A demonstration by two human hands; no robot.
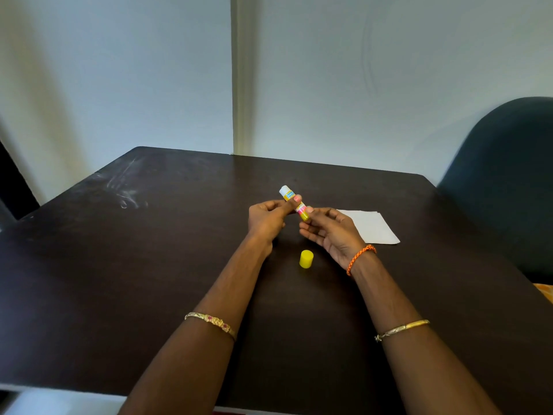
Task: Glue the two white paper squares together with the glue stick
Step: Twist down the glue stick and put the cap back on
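Observation:
Above the middle of the dark table, both hands hold the uncapped glue stick (289,195), its white glue tip pointing up and away. My left hand (267,218) pinches the labelled barrel near the top. My right hand (327,230) grips the yellow base end with its fingertips. The yellow cap (306,259) stands on the table just below the hands. The white paper squares (375,227) lie flat to the right, stacked with edges slightly offset, partly hidden by my right hand.
The dark wooden table (149,265) reaches a pale wall at the back. A dark blue chair back (508,181) stands at the right edge. An orange patterned cloth (546,292) peeks in at the far right.

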